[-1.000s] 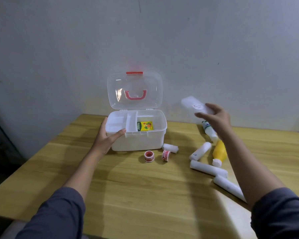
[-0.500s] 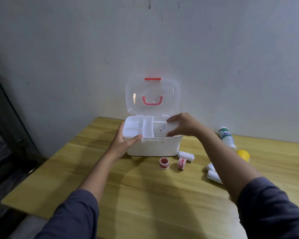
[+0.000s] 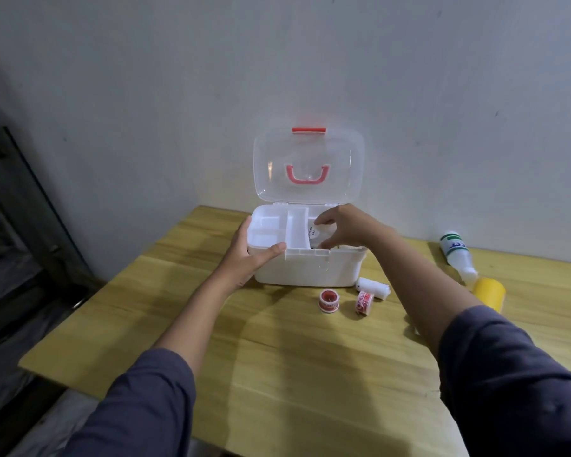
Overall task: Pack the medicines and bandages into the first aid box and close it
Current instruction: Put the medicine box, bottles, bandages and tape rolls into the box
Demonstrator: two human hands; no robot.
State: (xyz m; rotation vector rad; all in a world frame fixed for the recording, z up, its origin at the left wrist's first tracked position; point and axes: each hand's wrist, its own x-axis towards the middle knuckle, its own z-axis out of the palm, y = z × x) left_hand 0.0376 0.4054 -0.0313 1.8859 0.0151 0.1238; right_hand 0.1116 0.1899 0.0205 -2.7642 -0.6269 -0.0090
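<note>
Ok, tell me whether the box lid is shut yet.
No, the clear lid stands upright and open behind the first aid box.

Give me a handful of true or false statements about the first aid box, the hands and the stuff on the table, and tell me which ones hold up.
1. The lid of the first aid box stands open. True.
2. The left hand is lifting a tape roll. False: it rests on the box's left front corner.
3. The right hand is over the box's right compartment, on a white package. True.
4. Both tape rolls are inside the box. False: they lie on the table in front of it.
5. The white bottle stands upright. False: it lies on its side.
</note>
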